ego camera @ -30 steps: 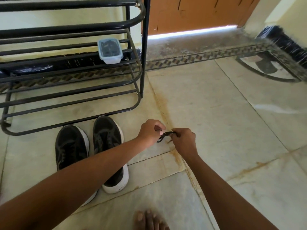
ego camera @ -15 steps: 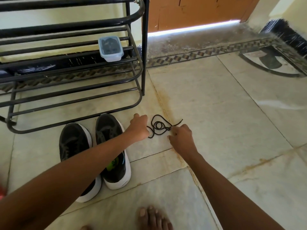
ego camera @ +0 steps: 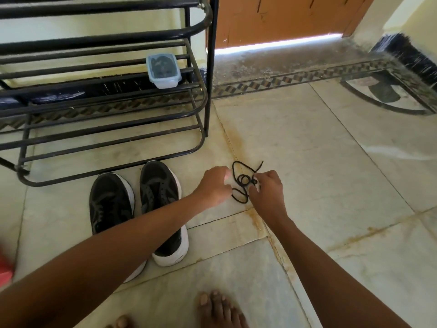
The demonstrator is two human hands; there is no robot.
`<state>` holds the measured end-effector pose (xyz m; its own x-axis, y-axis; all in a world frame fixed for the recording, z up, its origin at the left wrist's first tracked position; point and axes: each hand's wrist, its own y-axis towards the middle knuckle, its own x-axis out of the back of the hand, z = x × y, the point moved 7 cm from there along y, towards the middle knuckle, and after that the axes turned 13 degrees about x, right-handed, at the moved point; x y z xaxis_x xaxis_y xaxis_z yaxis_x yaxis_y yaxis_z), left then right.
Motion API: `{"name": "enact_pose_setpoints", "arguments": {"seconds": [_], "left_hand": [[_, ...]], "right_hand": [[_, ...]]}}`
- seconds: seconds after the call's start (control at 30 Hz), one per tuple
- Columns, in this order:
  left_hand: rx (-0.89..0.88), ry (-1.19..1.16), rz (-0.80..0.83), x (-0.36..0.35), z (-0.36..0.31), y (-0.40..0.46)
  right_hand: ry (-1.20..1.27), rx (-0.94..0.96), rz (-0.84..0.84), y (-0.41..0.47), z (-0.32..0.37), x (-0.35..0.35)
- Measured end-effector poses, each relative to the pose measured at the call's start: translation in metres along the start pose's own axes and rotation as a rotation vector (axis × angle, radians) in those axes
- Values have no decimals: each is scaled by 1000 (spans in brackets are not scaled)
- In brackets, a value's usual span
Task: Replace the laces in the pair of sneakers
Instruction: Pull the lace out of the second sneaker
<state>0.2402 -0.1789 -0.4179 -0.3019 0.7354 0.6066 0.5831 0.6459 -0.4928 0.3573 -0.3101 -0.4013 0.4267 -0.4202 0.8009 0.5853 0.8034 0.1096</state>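
Observation:
Two black sneakers with white soles stand side by side on the tiled floor, the left sneaker (ego camera: 111,202) and the right sneaker (ego camera: 160,192), toes toward the rack. My left forearm crosses over their heels. A loose black lace (ego camera: 240,181) lies in several loops on the floor to their right, between my hands. My right hand (ego camera: 268,189) pinches the lace at its right side. My left hand (ego camera: 215,185) sits with curled fingers just left of the loops, and no lace shows in it.
A black metal shoe rack (ego camera: 203,110) stands behind the sneakers, with a lidded plastic container (ego camera: 163,70) on a shelf. A wooden door (ego camera: 283,17) is beyond. My bare feet (ego camera: 220,308) are at the bottom edge. A red object (ego camera: 4,266) shows at the left edge.
The lace went from being held bunched between both hands to lying spread in loops on the floor. Both hands dropped to floor level, and the left hand let go.

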Motion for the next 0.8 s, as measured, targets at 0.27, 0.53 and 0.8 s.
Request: {"name": "enact_pose_setpoints", "arguments": {"seconds": [0.27, 0.53, 0.8], "left_hand": [[-136, -86, -380, 94, 50, -83], [-62, -122, -709, 151, 141, -177], [82, -281, -636, 143, 225, -190]], "right_hand": [[358, 80, -99, -15, 88, -17], [391, 365, 86, -31, 195, -71], [183, 588, 359, -45, 263, -114]]}}
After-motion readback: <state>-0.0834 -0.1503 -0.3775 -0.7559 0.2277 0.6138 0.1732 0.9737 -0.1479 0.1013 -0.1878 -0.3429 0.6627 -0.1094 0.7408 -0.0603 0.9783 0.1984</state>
